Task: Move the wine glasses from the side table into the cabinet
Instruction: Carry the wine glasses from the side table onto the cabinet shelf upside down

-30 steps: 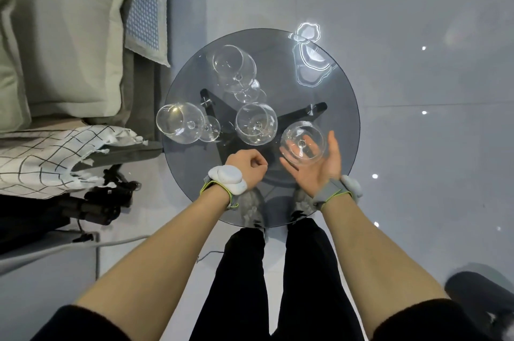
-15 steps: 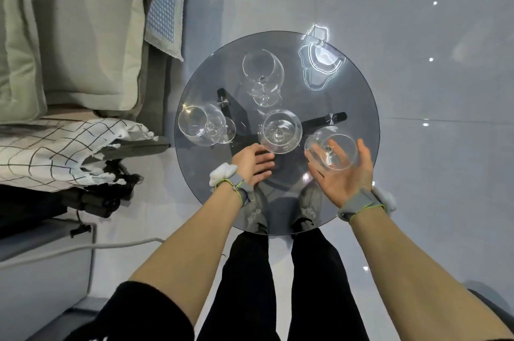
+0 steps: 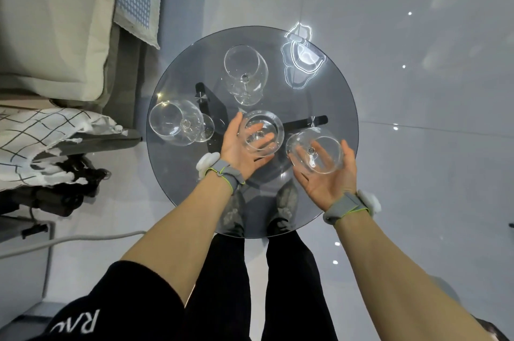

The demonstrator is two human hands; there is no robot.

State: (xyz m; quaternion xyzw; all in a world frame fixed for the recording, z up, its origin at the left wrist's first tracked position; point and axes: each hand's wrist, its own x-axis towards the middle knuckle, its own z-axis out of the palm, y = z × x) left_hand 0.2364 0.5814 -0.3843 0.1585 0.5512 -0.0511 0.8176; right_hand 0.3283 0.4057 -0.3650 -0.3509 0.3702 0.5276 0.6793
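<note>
Several clear wine glasses are at a round smoked-glass side table point(image 3: 336, 107) seen from above. My right hand point(image 3: 328, 176) holds one wine glass point(image 3: 314, 154) by its stem under the bowl, palm up, at the table's right side. My left hand point(image 3: 239, 146) is palm up under the bowl of a second wine glass point(image 3: 262, 133) near the table's middle, fingers around its stem. A third glass point(image 3: 246, 73) stands at the far side. A fourth glass point(image 3: 175, 125) stands at the left edge. No cabinet is in view.
A sofa with a beige cushion point(image 3: 52, 18) and a grid-patterned throw point(image 3: 41, 140) stands left of the table. A grey cable point(image 3: 69, 240) runs over the glossy white floor at the lower left. My legs and shoes show below and through the tabletop.
My left hand opened from a fist, turned palm up and slid under the middle glass. My right hand kept its glass. The camera moved a little, shifting the table in view.
</note>
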